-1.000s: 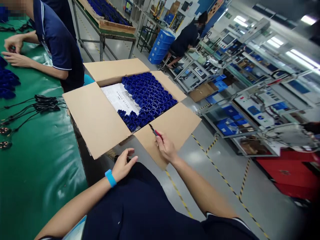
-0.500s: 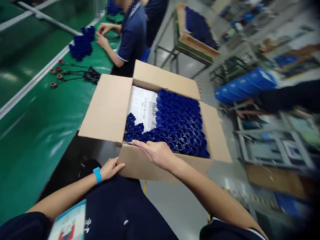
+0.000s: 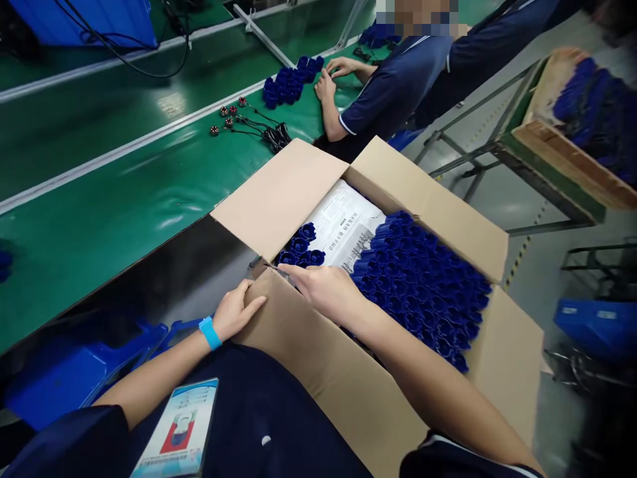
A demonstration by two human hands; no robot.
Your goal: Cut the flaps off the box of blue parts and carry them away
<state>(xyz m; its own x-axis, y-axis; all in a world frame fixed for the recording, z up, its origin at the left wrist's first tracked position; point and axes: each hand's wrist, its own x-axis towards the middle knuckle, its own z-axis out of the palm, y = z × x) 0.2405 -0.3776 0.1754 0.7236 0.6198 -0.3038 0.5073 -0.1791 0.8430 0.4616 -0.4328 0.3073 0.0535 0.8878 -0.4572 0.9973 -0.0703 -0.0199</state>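
Observation:
An open cardboard box [image 3: 510, 338] stands in front of me, with rows of dark blue flower-shaped plastic cups [image 3: 423, 285] inside. A white printed plastic bag [image 3: 343, 212] lies in its left part, with several cups in the corner beside it. My left hand [image 3: 236, 311] grips the box's near left corner, thumb on the near side. My right hand [image 3: 326, 289] is closed over the near edge by that corner, index finger stretched along it. A thin dark tip shows at its fingertips; the rest of what it holds is hidden.
A green workbench [image 3: 124, 226] runs along the left, bearing small motors with black cables [image 3: 276, 136] and blue cups [image 3: 286, 86]. A co-worker [image 3: 398, 86] works there. On the right stands a cart [image 3: 562, 166] with more blue parts. A blue plastic stool [image 3: 74, 372] sits under the bench.
The view has swung left and tilted, so box, bench and co-worker appear farther right. My right hand is closer to the box's left corner; my left hand still grips the box.

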